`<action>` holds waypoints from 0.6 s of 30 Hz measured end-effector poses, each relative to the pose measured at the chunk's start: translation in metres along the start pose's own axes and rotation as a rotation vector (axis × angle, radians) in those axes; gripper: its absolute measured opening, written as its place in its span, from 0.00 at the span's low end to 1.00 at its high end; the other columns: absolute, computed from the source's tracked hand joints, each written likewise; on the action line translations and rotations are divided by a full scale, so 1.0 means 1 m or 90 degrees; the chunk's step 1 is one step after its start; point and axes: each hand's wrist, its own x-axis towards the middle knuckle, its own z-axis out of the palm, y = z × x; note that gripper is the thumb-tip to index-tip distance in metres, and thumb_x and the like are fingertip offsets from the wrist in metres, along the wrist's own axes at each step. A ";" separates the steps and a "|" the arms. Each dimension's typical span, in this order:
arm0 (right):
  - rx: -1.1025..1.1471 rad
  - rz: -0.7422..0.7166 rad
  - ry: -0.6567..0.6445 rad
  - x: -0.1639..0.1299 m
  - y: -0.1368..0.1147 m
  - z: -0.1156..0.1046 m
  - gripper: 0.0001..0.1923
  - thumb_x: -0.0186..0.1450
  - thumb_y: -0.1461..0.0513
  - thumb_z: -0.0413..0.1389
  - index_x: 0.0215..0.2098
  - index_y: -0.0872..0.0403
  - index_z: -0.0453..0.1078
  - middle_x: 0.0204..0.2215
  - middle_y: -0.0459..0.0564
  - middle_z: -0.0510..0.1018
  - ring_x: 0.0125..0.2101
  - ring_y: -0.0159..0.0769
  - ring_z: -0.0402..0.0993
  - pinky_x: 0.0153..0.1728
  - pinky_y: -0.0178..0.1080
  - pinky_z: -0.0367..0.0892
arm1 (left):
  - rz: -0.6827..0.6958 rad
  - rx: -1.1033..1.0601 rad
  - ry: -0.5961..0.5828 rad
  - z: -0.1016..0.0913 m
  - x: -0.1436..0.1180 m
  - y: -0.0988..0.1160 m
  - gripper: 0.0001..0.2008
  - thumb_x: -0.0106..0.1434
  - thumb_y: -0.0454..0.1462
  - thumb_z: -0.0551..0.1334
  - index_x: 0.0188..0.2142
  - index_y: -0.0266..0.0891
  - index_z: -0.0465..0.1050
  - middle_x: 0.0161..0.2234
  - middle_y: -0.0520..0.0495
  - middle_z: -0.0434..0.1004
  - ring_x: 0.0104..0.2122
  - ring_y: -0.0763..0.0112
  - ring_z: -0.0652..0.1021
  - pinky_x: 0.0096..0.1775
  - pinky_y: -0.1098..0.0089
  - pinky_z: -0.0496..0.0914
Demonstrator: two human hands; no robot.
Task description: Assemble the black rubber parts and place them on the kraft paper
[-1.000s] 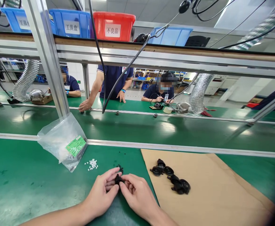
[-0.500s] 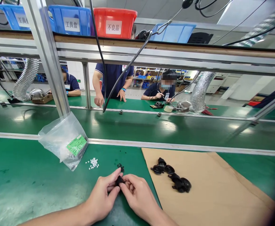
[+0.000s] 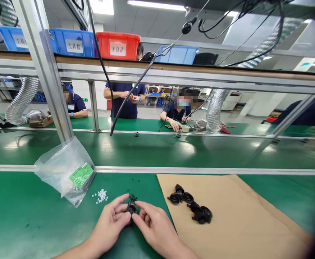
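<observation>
A small black round part (image 3: 131,209) with a ring-shaped face is held just above the green bench top. My left hand (image 3: 113,221) grips it from the left between thumb and fingers. From the other side, the thumb and index fingertip of my right hand (image 3: 154,225) press against its edge. Right behind it lies a pile of tiny black pieces (image 3: 133,198), partly hidden by my fingers. Small white pieces (image 3: 101,196) are scattered to the left. Several similar black round parts (image 3: 200,213) rest in a cluster on brown paper (image 3: 241,223) at the right.
A clear plastic bag (image 3: 63,169) with a green label leans at the foot of a metal post (image 3: 42,72). A metal rail (image 3: 173,170) crosses behind the work area. Cables hang overhead. Co-workers (image 3: 179,109) are at the far bench, below blue and red bins (image 3: 118,46).
The black part has turned, its round face now showing toward me. My fingers have shifted around it. The whole view has tilted upward slightly. A standing co-worker has raised both hands from the bench.
</observation>
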 end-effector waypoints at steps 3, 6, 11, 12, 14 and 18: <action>-0.064 -0.077 0.013 -0.002 -0.002 -0.005 0.15 0.75 0.53 0.58 0.56 0.49 0.74 0.34 0.46 0.78 0.22 0.31 0.71 0.28 0.35 0.65 | -0.029 -0.041 0.022 -0.001 0.004 0.006 0.40 0.58 0.52 0.75 0.64 0.38 0.69 0.43 0.39 0.84 0.38 0.61 0.85 0.39 0.67 0.80; -0.118 -0.137 0.023 -0.004 -0.003 -0.004 0.13 0.75 0.53 0.58 0.54 0.48 0.74 0.36 0.48 0.78 0.29 0.35 0.76 0.30 0.35 0.66 | -0.017 0.019 0.016 -0.003 0.006 0.001 0.38 0.61 0.55 0.72 0.62 0.35 0.71 0.30 0.48 0.80 0.25 0.69 0.81 0.21 0.76 0.70; -0.123 -0.186 0.059 -0.004 0.004 0.005 0.07 0.73 0.59 0.57 0.46 0.50 0.75 0.36 0.50 0.77 0.31 0.37 0.78 0.29 0.34 0.66 | -0.030 0.094 -0.036 -0.008 0.009 -0.017 0.34 0.63 0.61 0.66 0.54 0.34 0.75 0.20 0.55 0.71 0.14 0.77 0.70 0.16 0.79 0.58; -0.110 -0.175 0.061 -0.003 0.006 0.006 0.06 0.72 0.59 0.58 0.45 0.50 0.75 0.35 0.49 0.77 0.28 0.35 0.76 0.26 0.33 0.64 | -0.031 0.092 -0.041 -0.009 0.011 -0.019 0.35 0.62 0.62 0.67 0.53 0.35 0.75 0.19 0.56 0.71 0.14 0.78 0.69 0.16 0.79 0.57; -0.067 -0.139 0.059 -0.001 0.010 0.007 0.05 0.70 0.59 0.60 0.43 0.50 0.75 0.34 0.47 0.76 0.22 0.29 0.70 0.21 0.31 0.60 | -0.022 0.075 -0.048 -0.010 0.015 -0.022 0.36 0.57 0.63 0.70 0.50 0.36 0.76 0.19 0.58 0.68 0.14 0.81 0.66 0.17 0.79 0.55; 0.023 -0.088 0.041 0.000 0.009 0.007 0.07 0.67 0.58 0.61 0.42 0.51 0.75 0.34 0.45 0.73 0.16 0.22 0.59 0.17 0.30 0.53 | -0.021 0.052 -0.051 -0.007 0.016 -0.020 0.35 0.52 0.62 0.73 0.46 0.38 0.75 0.19 0.60 0.65 0.14 0.82 0.64 0.18 0.79 0.54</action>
